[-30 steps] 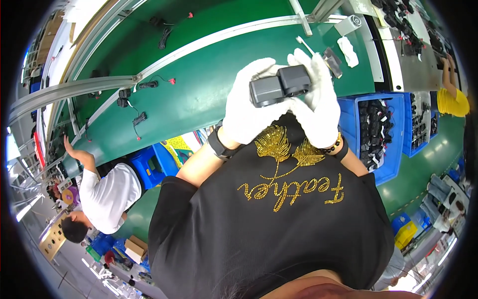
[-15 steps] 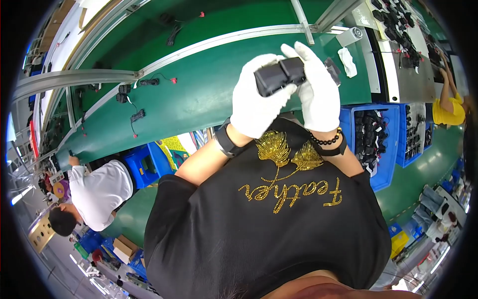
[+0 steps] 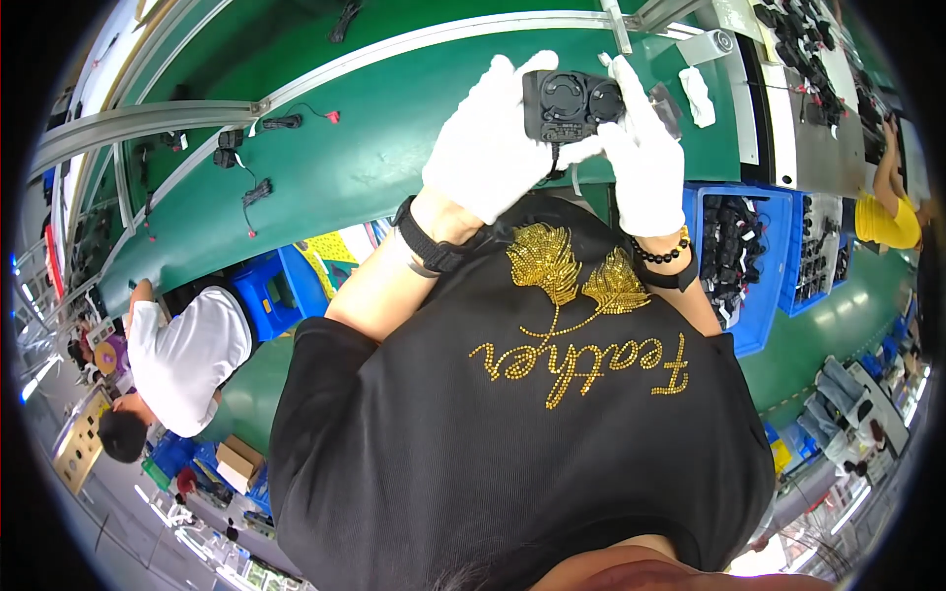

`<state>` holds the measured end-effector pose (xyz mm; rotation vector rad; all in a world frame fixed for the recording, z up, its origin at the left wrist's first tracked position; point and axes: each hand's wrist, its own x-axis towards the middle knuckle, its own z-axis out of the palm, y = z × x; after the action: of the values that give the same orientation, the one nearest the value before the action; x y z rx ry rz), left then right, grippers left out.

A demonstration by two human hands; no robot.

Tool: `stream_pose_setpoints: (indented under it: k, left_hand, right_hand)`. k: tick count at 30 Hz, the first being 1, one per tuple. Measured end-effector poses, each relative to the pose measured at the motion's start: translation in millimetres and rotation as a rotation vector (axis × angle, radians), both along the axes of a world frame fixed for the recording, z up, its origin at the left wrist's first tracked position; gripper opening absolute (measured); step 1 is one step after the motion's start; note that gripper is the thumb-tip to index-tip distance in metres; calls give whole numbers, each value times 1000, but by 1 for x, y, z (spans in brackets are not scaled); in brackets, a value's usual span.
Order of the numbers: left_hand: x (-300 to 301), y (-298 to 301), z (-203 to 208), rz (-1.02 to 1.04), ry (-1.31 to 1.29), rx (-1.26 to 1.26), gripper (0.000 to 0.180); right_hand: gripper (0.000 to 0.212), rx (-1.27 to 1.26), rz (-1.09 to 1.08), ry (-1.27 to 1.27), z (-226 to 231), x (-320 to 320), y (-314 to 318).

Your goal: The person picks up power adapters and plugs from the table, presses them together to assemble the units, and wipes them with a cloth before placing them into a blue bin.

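Two black power adapters [image 3: 564,97], pressed side by side, are held up over the green bench. Their faces show round recesses, and a cable hangs from the lower edge. My left hand [image 3: 485,143], in a white glove, is closed around the left side of the pair. Gripping the right side is my right hand [image 3: 647,172], also gloved in white, its thumb below the adapters. Some finger ends are hidden behind them. A dark translucent piece [image 3: 666,108] shows just beyond my right hand; whether it touches the hand I cannot tell.
More adapters with coiled cables [image 3: 229,148] lie on the green bench [image 3: 355,163] at left. A metal frame rail [image 3: 414,54] crosses it. A white cloth [image 3: 698,97] and a white cylinder [image 3: 706,45] lie at right. Blue crates [image 3: 767,320] hold black parts. A co-worker [image 3: 187,360] sits at left.
Both hands have moved slightly up, away from my body. The adapters have been turned, so their faces with round recesses now show instead of their smooth sides.
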<state>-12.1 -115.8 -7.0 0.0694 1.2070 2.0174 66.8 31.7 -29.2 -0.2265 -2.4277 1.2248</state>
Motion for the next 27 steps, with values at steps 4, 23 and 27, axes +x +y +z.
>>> stream_pose_setpoints:
  k: [4, 23, 27]
  left_hand:
    - [2, -1, -2, -95, 557, -411, 41]
    - [-46, -32, 9, 65, 728, -259, 51]
    - [-46, -10, 30, -363, 1025, -456, 70]
  right_hand:
    - [61, -135, -33, -234, 17, 3, -10]
    - [61, -1951, 374, -87, 4, -12, -4]
    - [54, -488, 235, 124, 7, -6, -15]
